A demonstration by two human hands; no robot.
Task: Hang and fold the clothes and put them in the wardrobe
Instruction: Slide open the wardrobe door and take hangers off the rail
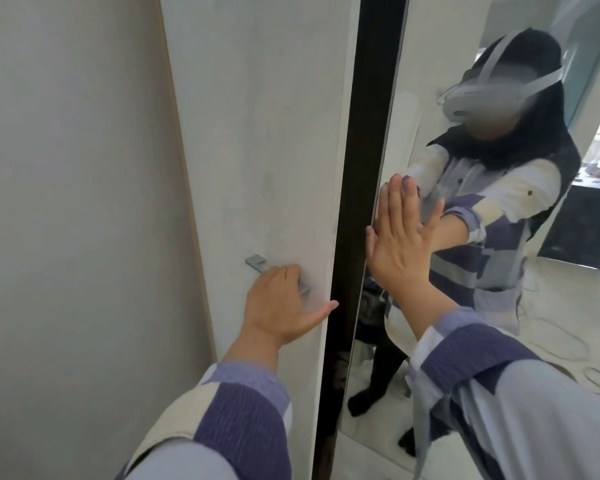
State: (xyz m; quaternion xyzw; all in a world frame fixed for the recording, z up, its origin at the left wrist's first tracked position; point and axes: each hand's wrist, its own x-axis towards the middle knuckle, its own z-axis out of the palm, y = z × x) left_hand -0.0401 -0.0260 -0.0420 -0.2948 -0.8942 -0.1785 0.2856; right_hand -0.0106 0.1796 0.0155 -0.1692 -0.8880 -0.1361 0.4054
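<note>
Wardrobe: fills the scene ahead, with two doors. Left door (pixel 257 133): matte white panel with faint vertical grain. Handle (pixel 257 264): flat grey metal bar, set at an angle. Left hand (pixel 278 306) grips the handle, fingers curled over it, thumb extended along the panel. Right door (pixel 465 358): full mirror, with a dark gap (pixel 357 168) between the doors. Right hand (pixel 400 242): flat, fingers straight, palm pressed on the glass. No legible writing. Sleeves: ribbed purple, cream and lilac blocks.
</note>
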